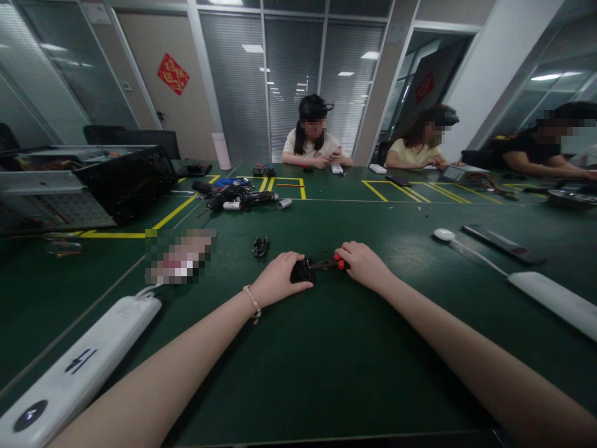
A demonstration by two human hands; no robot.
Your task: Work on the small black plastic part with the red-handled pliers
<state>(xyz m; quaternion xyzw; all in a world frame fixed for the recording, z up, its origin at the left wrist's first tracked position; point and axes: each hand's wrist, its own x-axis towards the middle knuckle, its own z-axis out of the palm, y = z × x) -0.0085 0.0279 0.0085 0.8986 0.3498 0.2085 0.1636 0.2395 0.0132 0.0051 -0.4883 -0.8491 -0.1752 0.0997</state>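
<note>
My left hand is closed around a small black plastic part on the green table. Red-handled needle-nose pliers are in my right hand, with its fingers wrapped over the handles. The thin jaws point left and reach the black part; whether they grip it is too small to tell. Just beyond my left hand lies another small black piece, which neither hand touches.
White power strips lie at left and right. A computer case stands far left, beside a pile of cables and tools. A white mouse sits right. Several people work across the table, one opposite me.
</note>
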